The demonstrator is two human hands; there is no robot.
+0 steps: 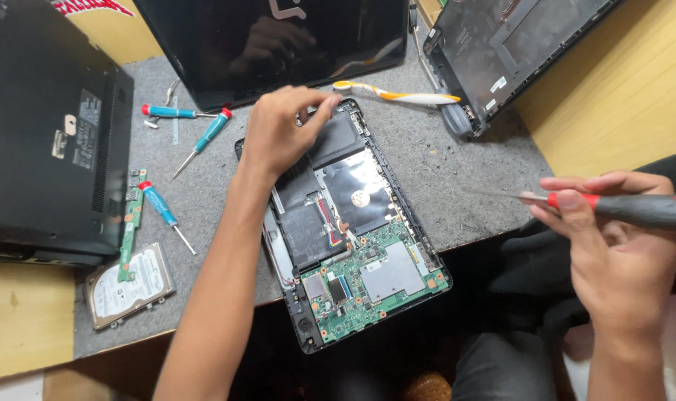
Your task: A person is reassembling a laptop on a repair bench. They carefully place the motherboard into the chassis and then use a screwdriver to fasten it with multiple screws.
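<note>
An opened small laptop base lies on the grey mat, its green circuit board and black battery exposed. My left hand reaches over its far end, fingertips pinching at the top edge of the battery. Off to the right, away from the laptop, my right hand holds a screwdriver with a black and red handle, its metal shaft pointing left.
Three blue-handled screwdrivers lie left of the laptop. A hard drive and a narrow green board sit at the lower left beside a closed black laptop. A toothbrush, a screen and another laptop shell lie behind.
</note>
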